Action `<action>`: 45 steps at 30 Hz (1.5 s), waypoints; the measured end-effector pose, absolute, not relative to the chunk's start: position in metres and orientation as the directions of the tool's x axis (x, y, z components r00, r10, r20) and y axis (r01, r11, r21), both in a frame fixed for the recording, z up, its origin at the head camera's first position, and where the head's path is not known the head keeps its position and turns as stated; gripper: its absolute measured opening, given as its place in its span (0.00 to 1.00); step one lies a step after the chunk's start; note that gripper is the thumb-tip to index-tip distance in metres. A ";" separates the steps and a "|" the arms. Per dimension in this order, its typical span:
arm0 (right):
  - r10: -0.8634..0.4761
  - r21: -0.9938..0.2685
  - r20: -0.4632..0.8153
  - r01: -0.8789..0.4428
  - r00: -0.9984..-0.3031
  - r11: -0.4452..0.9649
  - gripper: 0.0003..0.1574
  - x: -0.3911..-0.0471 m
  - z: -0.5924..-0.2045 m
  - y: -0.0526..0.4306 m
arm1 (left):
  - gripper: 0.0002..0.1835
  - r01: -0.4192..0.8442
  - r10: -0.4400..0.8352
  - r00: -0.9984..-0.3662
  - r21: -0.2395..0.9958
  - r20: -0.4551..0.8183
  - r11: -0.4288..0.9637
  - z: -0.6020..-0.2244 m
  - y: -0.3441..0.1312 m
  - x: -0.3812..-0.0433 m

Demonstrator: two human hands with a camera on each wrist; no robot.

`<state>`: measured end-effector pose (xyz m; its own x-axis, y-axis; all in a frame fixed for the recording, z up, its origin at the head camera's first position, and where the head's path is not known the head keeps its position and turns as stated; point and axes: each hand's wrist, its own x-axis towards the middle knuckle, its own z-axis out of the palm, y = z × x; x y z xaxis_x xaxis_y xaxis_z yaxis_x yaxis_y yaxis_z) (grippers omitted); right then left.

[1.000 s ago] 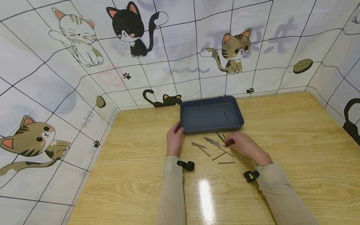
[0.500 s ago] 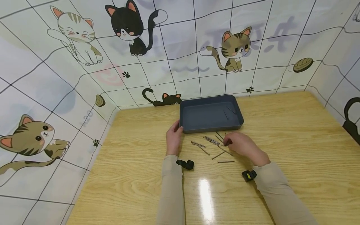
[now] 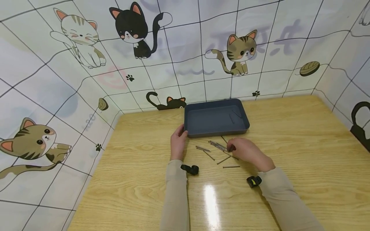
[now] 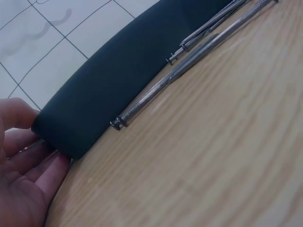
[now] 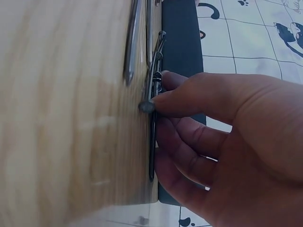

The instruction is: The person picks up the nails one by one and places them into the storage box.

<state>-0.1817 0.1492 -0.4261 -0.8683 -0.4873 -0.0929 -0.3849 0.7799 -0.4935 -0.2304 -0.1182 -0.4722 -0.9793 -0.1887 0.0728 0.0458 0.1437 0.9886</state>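
At the tray (image 3: 216, 132): left hand (image 3: 178, 146) on a corner, right hand (image 3: 245, 150) among the nails (image 3: 218, 146)

The left hand grips the tray's near left corner, fingers and thumb bent about it; how far the fingertips reach behind is hidden. In front of the tray, toward its right end, the right hand has curled fingers, its thumb tip at a nail head (image 5: 147, 107). Whether that nail is actually pinched I cannot tell: the head is blurred, and seen from above the hand covers its own fingertips.

Before the tray's front wall the nails lie on the table (image 3: 130, 179). Their main bundle slants away from the tray toward the right hand, heads at the left end. Left of it a close pair (image 3: 203, 149) runs almost the same way, heads also left. Farthest from the tray, a lone nail (image 3: 231, 166) lies nearly parallel to its front wall, head left. Another slips partly out of sight beneath the right hand.

Inside the tray's right half two dark nails (image 3: 232, 118) lie aslant, too faint to tell head from point. Behind the tray stands a cat-print backdrop (image 3: 188, 41), some figures cut off at the edges.
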 end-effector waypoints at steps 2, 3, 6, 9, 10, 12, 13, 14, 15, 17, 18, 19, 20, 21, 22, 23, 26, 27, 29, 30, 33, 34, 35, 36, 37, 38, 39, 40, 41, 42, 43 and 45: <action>-0.493 -0.490 -0.089 -0.393 -0.866 0.778 0.14 -0.182 -0.426 0.149 | 0.21 0.046 -0.184 -0.980 0.989 0.072 0.143 -0.472 -0.118 -0.231; -0.494 -0.488 -0.089 -0.394 -0.865 0.779 0.14 -0.182 -0.426 0.149 | 0.21 0.046 -0.181 -0.981 0.989 0.071 0.142 -0.471 -0.118 -0.230; -0.498 -0.485 -0.081 -0.402 -0.863 0.776 0.13 -0.182 -0.425 0.148 | 0.21 0.041 -0.173 -0.983 0.991 0.064 0.130 -0.469 -0.118 -0.229; -0.498 -0.486 -0.073 -0.405 -0.864 0.775 0.12 -0.181 -0.425 0.148 | 0.21 0.042 -0.163 -0.985 0.993 0.059 0.106 -0.462 -0.118 -0.226; -0.498 -0.486 -0.071 -0.407 -0.864 0.774 0.11 -0.181 -0.425 0.148 | 0.21 0.043 -0.159 -0.986 0.994 0.058 0.098 -0.459 -0.117 -0.224; -0.495 -0.489 -0.068 -0.403 -0.866 0.774 0.11 -0.181 -0.426 0.148 | 0.21 0.049 -0.154 -0.986 0.994 0.063 0.094 -0.453 -0.116 -0.220; -0.492 -0.491 -0.067 -0.400 -0.868 0.773 0.10 -0.181 -0.426 0.148 | 0.21 0.052 -0.152 -0.986 0.994 0.066 0.095 -0.451 -0.116 -0.218; -0.490 -0.494 -0.065 -0.398 -0.869 0.773 0.10 -0.181 -0.426 0.148 | 0.22 0.053 -0.150 -0.986 0.994 0.068 0.100 -0.448 -0.115 -0.216; -0.489 -0.497 -0.062 -0.398 -0.870 0.771 0.10 -0.181 -0.426 0.148 | 0.22 0.054 -0.149 -0.986 0.993 0.070 0.104 -0.446 -0.114 -0.215; -0.484 -0.501 -0.059 -0.394 -0.873 0.770 0.10 -0.181 -0.427 0.148 | 0.22 0.054 -0.151 -0.986 0.992 0.071 0.115 -0.445 -0.113 -0.214; -0.482 -0.503 -0.055 -0.393 -0.875 0.770 0.10 -0.181 -0.427 0.148 | 0.22 0.052 -0.152 -0.986 0.991 0.070 0.121 -0.445 -0.113 -0.214; -0.479 -0.505 -0.050 -0.391 -0.876 0.769 0.09 -0.181 -0.427 0.148 | 0.22 0.050 -0.151 -0.986 0.991 0.069 0.123 -0.444 -0.113 -0.213; -0.477 -0.506 -0.046 -0.392 -0.878 0.768 0.09 -0.181 -0.428 0.147 | 0.22 0.049 -0.152 -0.986 0.991 0.067 0.124 -0.444 -0.113 -0.214; -0.476 -0.507 -0.042 -0.392 -0.878 0.768 0.09 -0.181 -0.428 0.147 | 0.22 0.045 -0.153 -0.986 0.991 0.064 0.123 -0.444 -0.113 -0.214; -0.473 -0.510 -0.040 -0.389 -0.880 0.767 0.08 -0.181 -0.429 0.147 | 0.22 0.044 -0.154 -0.986 0.991 0.063 0.124 -0.444 -0.113 -0.214; -0.470 -0.512 -0.038 -0.387 -0.882 0.767 0.08 -0.181 -0.429 0.147 | 0.21 0.042 -0.153 -0.986 0.991 0.061 0.125 -0.444 -0.114 -0.214; -0.469 -0.521 -0.035 -0.385 -0.882 0.762 0.09 -0.182 -0.429 0.147 | 0.21 0.038 -0.152 -0.987 0.993 0.054 0.110 -0.447 -0.115 -0.217; -0.470 -0.522 -0.035 -0.385 -0.882 0.761 0.09 -0.182 -0.429 0.148 | 0.21 0.037 -0.153 -0.987 0.994 0.053 0.104 -0.450 -0.115 -0.219; -0.471 -0.521 -0.035 -0.386 -0.881 0.761 0.09 -0.182 -0.429 0.148 | 0.21 0.034 -0.156 -0.986 0.995 0.049 0.097 -0.455 -0.116 -0.222; -0.472 -0.521 -0.034 -0.388 -0.881 0.761 0.09 -0.182 -0.429 0.149 | 0.21 0.033 -0.160 -0.986 0.995 0.048 0.097 -0.458 -0.117 -0.224; -0.482 -0.517 -0.035 -0.396 -0.876 0.758 0.09 -0.183 -0.430 0.149 | 0.21 0.033 -0.170 -0.984 0.994 0.051 0.105 -0.467 -0.118 -0.228; -0.484 -0.519 -0.037 -0.397 -0.874 0.757 0.09 -0.183 -0.430 0.150 | 0.21 0.030 -0.173 -0.984 0.994 0.049 0.107 -0.469 -0.118 -0.228; -0.486 -0.520 -0.039 -0.398 -0.873 0.756 0.09 -0.184 -0.431 0.150 | 0.21 0.029 -0.175 -0.983 0.994 0.048 0.108 -0.471 -0.118 -0.229; -0.488 -0.523 -0.038 -0.399 -0.872 0.754 0.09 -0.184 -0.431 0.150 | 0.21 0.027 -0.177 -0.983 0.993 0.047 0.113 -0.472 -0.118 -0.229; -0.488 -0.526 -0.039 -0.397 -0.872 0.752 0.09 -0.184 -0.431 0.150 | 0.21 0.025 -0.179 -0.983 0.993 0.045 0.114 -0.473 -0.118 -0.229; -0.488 -0.530 -0.040 -0.395 -0.872 0.750 0.09 -0.184 -0.431 0.150 | 0.21 0.022 -0.181 -0.983 0.993 0.043 0.115 -0.473 -0.118 -0.229; -0.487 -0.532 -0.037 -0.395 -0.873 0.749 0.10 -0.184 -0.431 0.150 | 0.21 0.020 -0.184 -0.982 0.993 0.042 0.118 -0.474 -0.118 -0.229; -0.485 -0.535 -0.034 -0.394 -0.874 0.748 0.10 -0.184 -0.431 0.150 | 0.21 0.019 -0.185 -0.982 0.993 0.041 0.119 -0.474 -0.118 -0.230; -0.482 -0.539 -0.033 -0.391 -0.876 0.746 0.10 -0.184 -0.430 0.150 | 0.21 0.018 -0.188 -0.981 0.992 0.041 0.123 -0.474 -0.118 -0.230; -0.479 -0.542 -0.029 -0.389 -0.877 0.745 0.10 -0.184 -0.430 0.150 | 0.21 0.019 -0.189 -0.981 0.992 0.043 0.126 -0.474 -0.118 -0.230; -0.477 -0.544 -0.028 -0.387 -0.878 0.744 0.10 -0.184 -0.429 0.150 | 0.21 0.018 -0.190 -0.981 0.992 0.042 0.127 -0.474 -0.118 -0.230; -0.473 -0.549 -0.021 -0.385 -0.881 0.742 0.11 -0.184 -0.429 0.150 | 0.21 0.016 -0.191 -0.981 0.992 0.040 0.124 -0.474 -0.118 -0.230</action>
<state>-0.1836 0.1503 -0.4286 -0.8809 -0.4728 -0.0205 -0.3853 0.7417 -0.5490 -0.2302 -0.1183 -0.4739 -0.9808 -0.1910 0.0398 0.0161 0.1239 0.9922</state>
